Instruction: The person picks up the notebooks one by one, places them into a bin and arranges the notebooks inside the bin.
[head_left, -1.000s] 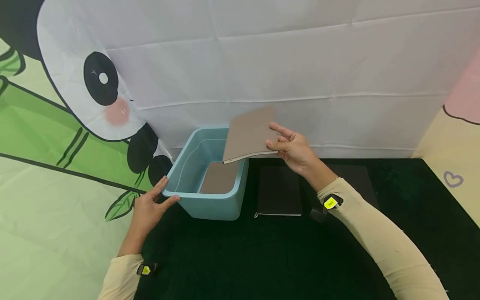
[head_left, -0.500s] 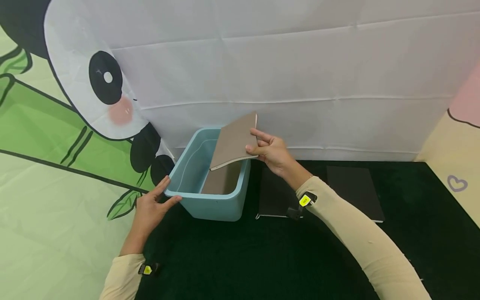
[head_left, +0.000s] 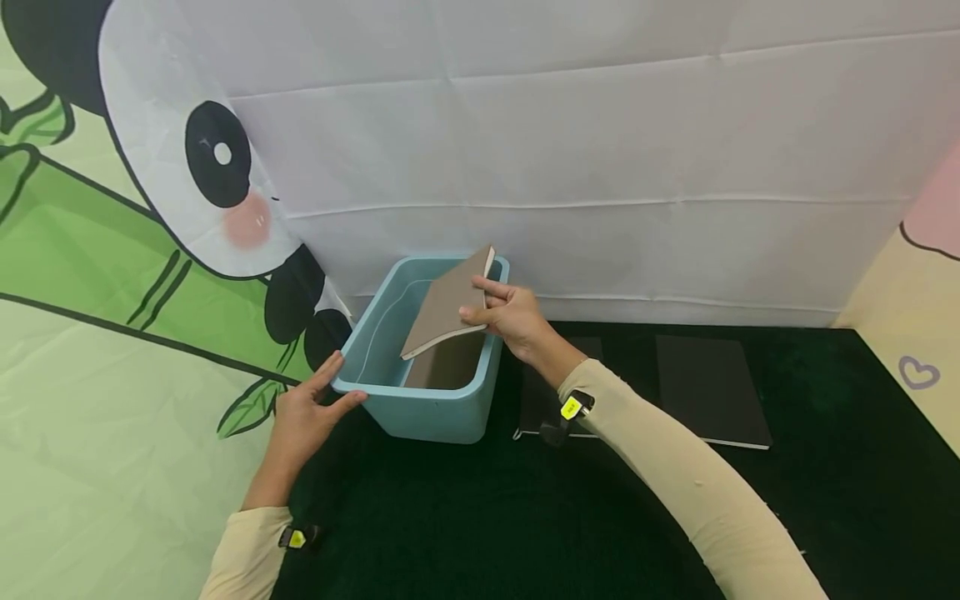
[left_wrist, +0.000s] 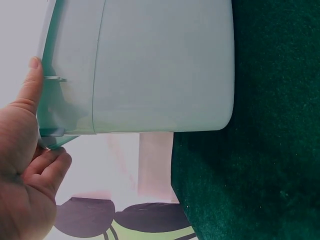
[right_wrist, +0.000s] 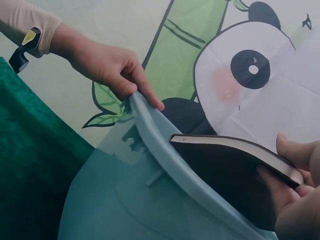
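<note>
My right hand [head_left: 510, 319] pinches a taupe notebook [head_left: 446, 304] by its right edge, thumb on top and fingers beneath. The notebook tilts down to the left over the opening of a light blue plastic bin [head_left: 431, 417]. In the right wrist view its dark underside and pale page edge show right by the rim. Another taupe cover [head_left: 442, 362] lies inside the bin, partly hidden under the held notebook. At the bin's near left corner my left hand [head_left: 303, 417] grips the rim, thumb along the front and fingers on the left side, as the left wrist view also shows.
To the right of the bin lies a black notebook [head_left: 534, 400], partly covered by my right forearm. A second black notebook [head_left: 708, 387] lies farther right on the dark green cloth [head_left: 487, 525]. Behind stands a white fabric backdrop [head_left: 600, 142] with a panda print.
My right hand has moved left and a little down with the taupe notebook, from the bin's right side to over its opening. The left hand keeps its hold on the rim.
</note>
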